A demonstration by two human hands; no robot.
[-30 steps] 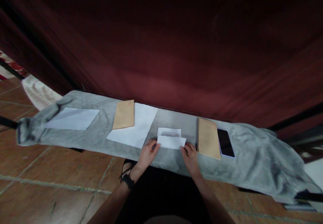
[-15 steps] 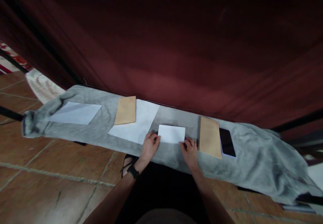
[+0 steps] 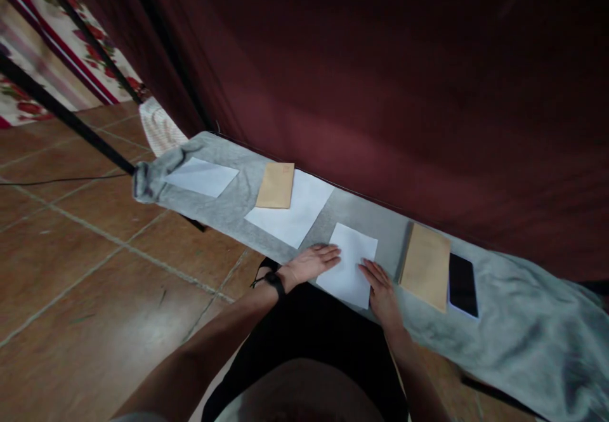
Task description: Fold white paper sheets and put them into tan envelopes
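Note:
A white sheet of paper (image 3: pixel 351 261) lies flat on the grey cloth (image 3: pixel 514 320) in front of me. My left hand (image 3: pixel 311 261) rests on its left edge with fingers stretched out flat. My right hand (image 3: pixel 381 284) presses on its right side, fingers extended and apart. Neither hand holds anything.
A brown envelope (image 3: pixel 425 266) and a black phone (image 3: pixel 462 284) lie to the right of the sheet. To the left are a larger white sheet (image 3: pixel 299 212), a second brown envelope (image 3: pixel 275 185) and another white sheet (image 3: pixel 201 176). A dark red curtain (image 3: pixel 380 92) hangs behind. Tiled floor (image 3: pixel 95 270) is on the left.
The folded paper has been opened out into a larger flat sheet. Both hands went from pinching its lower corners to lying flat on it. The view swung left.

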